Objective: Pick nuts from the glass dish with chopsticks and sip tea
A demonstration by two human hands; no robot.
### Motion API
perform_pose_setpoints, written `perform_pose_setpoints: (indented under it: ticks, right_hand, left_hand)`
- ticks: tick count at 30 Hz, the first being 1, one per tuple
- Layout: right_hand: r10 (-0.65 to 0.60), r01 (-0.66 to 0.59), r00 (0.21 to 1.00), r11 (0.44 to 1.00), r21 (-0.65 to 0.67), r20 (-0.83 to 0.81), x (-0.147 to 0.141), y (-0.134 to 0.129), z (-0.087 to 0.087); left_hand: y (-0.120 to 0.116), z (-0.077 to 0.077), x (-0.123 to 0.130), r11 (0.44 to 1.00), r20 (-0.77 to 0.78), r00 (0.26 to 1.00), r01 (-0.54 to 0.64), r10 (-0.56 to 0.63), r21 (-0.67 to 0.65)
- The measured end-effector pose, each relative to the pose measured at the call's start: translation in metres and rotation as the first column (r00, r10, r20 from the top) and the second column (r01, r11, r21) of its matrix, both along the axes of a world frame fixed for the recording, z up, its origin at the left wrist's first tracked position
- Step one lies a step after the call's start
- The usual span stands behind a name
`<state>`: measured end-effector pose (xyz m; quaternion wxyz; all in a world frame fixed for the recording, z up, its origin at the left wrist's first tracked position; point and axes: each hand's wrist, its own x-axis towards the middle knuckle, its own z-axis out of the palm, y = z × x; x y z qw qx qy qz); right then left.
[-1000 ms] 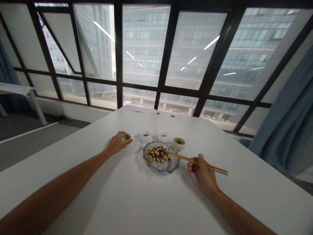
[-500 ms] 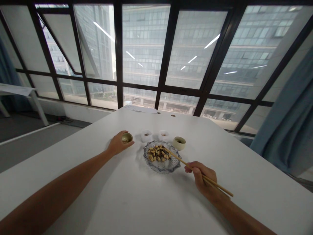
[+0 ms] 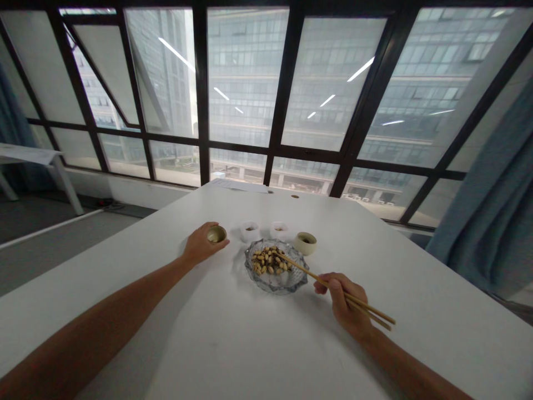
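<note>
My left hand (image 3: pixel 204 242) is wrapped round a small olive-green cup (image 3: pixel 217 235) at the left of the group of dishes. In my right hand (image 3: pixel 345 299) is a pair of wooden chopsticks (image 3: pixel 300 266), held partway along, with the back ends sticking out past the wrist. Their tips reach into a scalloped clear glass dish (image 3: pixel 275 286). Pistachios (image 3: pixel 266 261) and smaller dark pieces lie heaped in that dish. Whether the tips pinch a piece is too small to tell.
Behind the glass dish stand two small white cups (image 3: pixel 249 232), each with a little something inside. A pale green cup (image 3: pixel 305 243) with dark contents is at the right. Papers (image 3: pixel 239 185) lie at the far edge of the white table (image 3: pixel 233 339). Beyond are windows.
The chopstick tips have shifted slightly left within the pistachios, and their back ends have risen and spread apart a little. My left hand and its cup stay almost where they were.
</note>
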<state>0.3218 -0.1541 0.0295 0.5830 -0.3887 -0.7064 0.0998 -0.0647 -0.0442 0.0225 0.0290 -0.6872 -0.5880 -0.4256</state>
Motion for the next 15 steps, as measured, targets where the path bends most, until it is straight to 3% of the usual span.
perform_pose_setpoints:
  ticks: [3, 6, 11, 15]
  right_hand:
    - [-0.013, 0.006, 0.994, 0.998, -0.059, -0.111, -0.001, 0.003, -0.001]
    - [-0.045, 0.017, 0.977, 0.991, -0.135, -0.209, 0.0, 0.007, -0.001]
    - [-0.054, -0.015, 0.94, 0.98, -0.198, -0.337, 0.001, 0.011, -0.002]
    - [-0.06, -0.036, 0.914, 0.973, -0.227, -0.402, 0.001, 0.014, -0.003]
  left_hand:
    - [-0.001, 0.004, 0.0, 0.984, 0.053, 0.989, -0.133, 0.14, -0.121]
    - [-0.002, 0.006, 0.001, 0.966, 0.034, 0.978, -0.197, 0.205, -0.169]
    - [0.0, 0.005, 0.002, 0.958, -0.028, 0.972, -0.233, 0.232, -0.165]
    - [0.002, 0.009, -0.003, 0.962, -0.136, 0.973, -0.209, 0.186, -0.176]
